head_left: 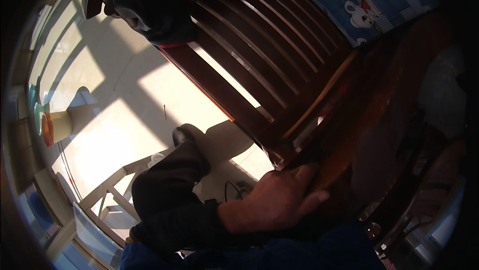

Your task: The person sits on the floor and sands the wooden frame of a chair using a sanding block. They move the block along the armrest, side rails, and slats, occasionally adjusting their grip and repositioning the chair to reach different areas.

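Note:
My left hand [274, 197] comes in from the lower left in a dark sleeve. It bears on the corner of glossy red-brown wooden furniture [344, 158], fingers bent over the edge and thumb laid across the top. The fingertips are partly lost in shadow. Directly beyond the hand stretches a dark wooden slatted seat [259, 45], whose near corner post almost meets the knuckles. My right hand is out of the picture.
A blue cushion [366, 13] with cartoon bears lies at the far right. Dark clothing [149, 5] covers the seat's far left end. My trousered leg [167, 182] stands on the sunlit pale floor [119, 85]. Farther left are an orange-rimmed container [55, 128] and a pale frame [107, 192].

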The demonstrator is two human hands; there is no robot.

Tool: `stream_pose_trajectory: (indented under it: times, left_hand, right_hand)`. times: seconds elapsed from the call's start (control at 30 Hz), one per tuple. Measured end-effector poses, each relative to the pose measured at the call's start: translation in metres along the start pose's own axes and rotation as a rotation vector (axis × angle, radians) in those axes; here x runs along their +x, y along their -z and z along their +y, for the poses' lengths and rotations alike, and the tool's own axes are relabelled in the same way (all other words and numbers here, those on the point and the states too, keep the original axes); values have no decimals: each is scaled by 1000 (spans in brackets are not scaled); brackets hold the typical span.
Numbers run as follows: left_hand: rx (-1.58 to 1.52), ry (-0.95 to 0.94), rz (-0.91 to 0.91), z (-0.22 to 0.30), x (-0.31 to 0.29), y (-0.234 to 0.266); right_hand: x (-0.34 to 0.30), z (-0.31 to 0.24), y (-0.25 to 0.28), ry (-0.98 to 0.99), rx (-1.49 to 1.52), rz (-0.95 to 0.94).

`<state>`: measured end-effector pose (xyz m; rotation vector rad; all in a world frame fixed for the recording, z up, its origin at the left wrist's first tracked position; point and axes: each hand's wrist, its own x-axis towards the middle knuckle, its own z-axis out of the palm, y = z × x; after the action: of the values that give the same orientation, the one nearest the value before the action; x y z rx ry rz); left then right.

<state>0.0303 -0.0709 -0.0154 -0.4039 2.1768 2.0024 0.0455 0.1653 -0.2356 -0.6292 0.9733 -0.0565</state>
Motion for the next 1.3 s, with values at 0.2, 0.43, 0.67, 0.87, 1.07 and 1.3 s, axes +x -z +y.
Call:
stream_pose_trajectory:
  times: [0.2,0.43,0.67,0.87,1.07,1.3]
  left_hand:
    - [-21,36,-141,6,3,20]
    - [66,-35,-186,-2,12,28]
    - [90,-130,-108,-9,-1,35]
    - [225,-106,10,-11,-14,52]
    - [51,-181,300,-12,-22,78]
    - [1,-232,364,-11,-24,98]
  right_hand:
    - [9,-19,7,17,8,103]
    - [12,-34,10,50,29,343]
    - [12,-34,5,83,33,723]
    - [-41,-22,46,90,-133,820]
    - [-134,-24,18,316,217,724]
    - [-249,-117,-21,126,-273,627]
